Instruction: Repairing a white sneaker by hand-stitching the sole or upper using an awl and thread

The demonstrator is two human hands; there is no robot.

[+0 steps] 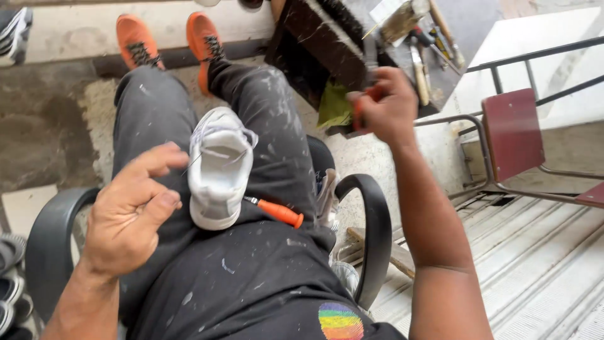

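Note:
A white sneaker [219, 170] lies on my lap, opening up, toe toward me. An orange-handled tool [277, 211] rests on my thigh beside it. My left hand [129, 211] hovers just left of the sneaker with fingers apart, holding nothing; a thin thread runs near the fingertips. Out to the upper right, my right hand [385, 104] is raised and closed around a small red-handled tool [363, 104], next to a dark wooden toolbox [327, 47].
I sit in a black armchair [371, 220]. Orange shoes [170, 39] are on my feet. The toolbox holds several tools [420, 44] and a green cloth [335, 107]. A red metal chair [516, 135] stands right, above grey steps. More shoes lie at the left edge [11, 271].

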